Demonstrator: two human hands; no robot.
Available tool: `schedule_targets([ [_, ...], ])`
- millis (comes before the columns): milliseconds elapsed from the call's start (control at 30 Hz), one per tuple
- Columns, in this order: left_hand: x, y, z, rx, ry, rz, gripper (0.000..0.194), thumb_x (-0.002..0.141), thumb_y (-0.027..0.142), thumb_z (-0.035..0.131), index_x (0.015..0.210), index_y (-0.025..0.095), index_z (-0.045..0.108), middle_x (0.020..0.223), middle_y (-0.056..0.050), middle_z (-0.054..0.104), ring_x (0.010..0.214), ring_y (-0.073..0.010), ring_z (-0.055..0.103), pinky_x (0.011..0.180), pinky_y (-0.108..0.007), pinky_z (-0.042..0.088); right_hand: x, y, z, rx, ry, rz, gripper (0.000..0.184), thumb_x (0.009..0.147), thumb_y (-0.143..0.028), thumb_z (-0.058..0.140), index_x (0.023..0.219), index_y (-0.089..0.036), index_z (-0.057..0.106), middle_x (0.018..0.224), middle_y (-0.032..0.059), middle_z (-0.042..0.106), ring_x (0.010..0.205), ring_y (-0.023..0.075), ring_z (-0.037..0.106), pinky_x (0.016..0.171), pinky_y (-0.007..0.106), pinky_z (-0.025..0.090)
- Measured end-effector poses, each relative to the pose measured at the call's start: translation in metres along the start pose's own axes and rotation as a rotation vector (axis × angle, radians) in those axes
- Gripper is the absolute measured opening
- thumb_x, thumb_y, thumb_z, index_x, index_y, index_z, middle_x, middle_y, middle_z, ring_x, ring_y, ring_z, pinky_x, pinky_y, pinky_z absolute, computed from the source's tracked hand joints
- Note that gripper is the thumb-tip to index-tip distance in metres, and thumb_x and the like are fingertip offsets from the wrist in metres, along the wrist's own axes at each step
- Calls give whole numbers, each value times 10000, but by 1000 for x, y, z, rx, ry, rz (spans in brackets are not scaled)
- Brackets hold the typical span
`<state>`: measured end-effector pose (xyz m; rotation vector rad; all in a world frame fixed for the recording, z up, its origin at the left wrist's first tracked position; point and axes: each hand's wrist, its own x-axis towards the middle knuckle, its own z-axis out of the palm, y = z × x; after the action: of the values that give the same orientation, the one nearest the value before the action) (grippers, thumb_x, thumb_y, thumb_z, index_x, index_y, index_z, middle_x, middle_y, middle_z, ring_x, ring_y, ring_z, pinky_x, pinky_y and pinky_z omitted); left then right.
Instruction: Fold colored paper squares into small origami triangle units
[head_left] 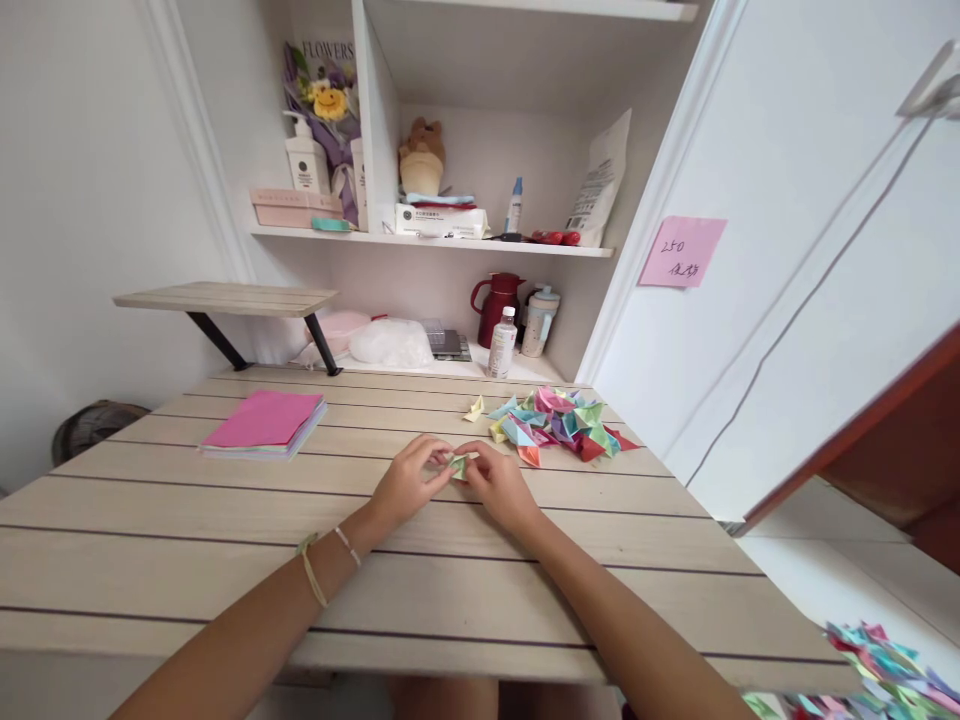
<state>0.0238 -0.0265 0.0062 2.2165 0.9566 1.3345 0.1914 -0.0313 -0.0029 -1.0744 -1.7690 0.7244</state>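
My left hand (409, 480) and my right hand (499, 483) meet at the middle of the wooden table (187, 540). Together they pinch a small light-green folded paper piece (459, 465) between their fingertips, just above the tabletop. Both hands are closed on it. A pile of colourful folded paper pieces (559, 425) lies just beyond my right hand. One pale yellow folded piece (475, 409) sits apart at the pile's left. A stack of paper sheets with a pink top sheet (264, 423) lies to the left of my left hand.
Behind the table are a small raised wooden shelf (225, 298), a clear bottle (502, 343), a red jug (496, 305) and wall shelves with bottles and boxes. A pink note (681, 251) sticks on the white wall at right. More colourful folded pieces (877, 675) lie at the bottom right.
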Motion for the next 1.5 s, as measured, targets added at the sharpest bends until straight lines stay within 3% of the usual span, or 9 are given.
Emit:
schedule_targets([
  [133, 0, -7, 4, -184, 42, -128, 150, 663, 273, 651, 762, 168, 607, 939, -75, 558, 881, -180, 559, 731, -293, 484, 3, 3, 2, 325, 65, 91, 190, 711, -197, 433, 863, -182, 547, 473, -72, 429, 454, 93, 459, 541, 230, 454],
  [233, 0, -15, 8, -414, 22, -318, 253, 651, 291, 662, 843, 157, 564, 889, -61, 583, 763, -151, 595, 677, -289, 494, 5, 4, 1, 458, 37, 113, 151, 702, -208, 452, 837, -182, 515, 541, -53, 496, 526, 102, 512, 586, 243, 462],
  [433, 2, -25, 8, -545, 22, -474, 313, 583, 257, 715, 838, 118, 597, 820, -74, 641, 752, -155, 606, 744, -300, 475, 5, 3, -3, 270, -15, 79, 102, 697, -220, 499, 764, -164, 551, 655, -3, 577, 644, 131, 555, 614, 246, 443],
  [533, 2, -26, 6, -481, 2, -454, 250, 603, 272, 697, 785, 115, 630, 767, -69, 652, 743, -160, 604, 744, -297, 474, 3, 2, -4, 147, 20, 30, 143, 704, -291, 557, 770, -165, 551, 715, 22, 608, 669, 148, 567, 601, 251, 446],
  [667, 0, -25, 6, -397, -55, -367, 233, 663, 290, 646, 824, 122, 646, 804, -80, 657, 761, -168, 603, 741, -305, 478, 2, 2, -6, 72, 15, -26, 279, 745, -298, 548, 1001, -188, 538, 755, 27, 643, 664, 148, 586, 602, 258, 457],
  [800, -2, -21, 6, -251, -88, -261, 221, 710, 309, 595, 844, 142, 649, 820, -74, 645, 748, -157, 592, 718, -290, 478, 4, 2, -9, -79, -12, -105, 161, 762, -280, 541, 849, -201, 651, 787, 41, 666, 699, 158, 594, 648, 270, 455],
  [1167, 0, -11, -1, 59, -131, -61, 214, 795, 314, 497, 749, 187, 663, 721, -39, 624, 689, -139, 547, 642, -247, 423, 3, -2, -9, -67, -43, -23, 158, 739, -300, 580, 773, -179, 675, 715, 37, 683, 648, 155, 607, 598, 242, 460],
  [1333, 0, -6, 0, 45, -101, -86, 216, 793, 313, 493, 744, 174, 652, 747, -51, 623, 713, -147, 551, 602, -237, 420, 3, -3, -13, -131, -70, -79, 132, 729, -253, 574, 747, -183, 683, 729, 45, 674, 665, 152, 598, 611, 241, 465],
  [1500, 1, -4, 3, -116, -6, -218, 210, 753, 349, 530, 721, 168, 632, 750, -42, 620, 708, -156, 573, 622, -245, 444, 3, -2, -12, -56, -100, -21, 138, 690, -280, 596, 696, -170, 680, 749, 51, 661, 689, 161, 599, 610, 245, 474],
])
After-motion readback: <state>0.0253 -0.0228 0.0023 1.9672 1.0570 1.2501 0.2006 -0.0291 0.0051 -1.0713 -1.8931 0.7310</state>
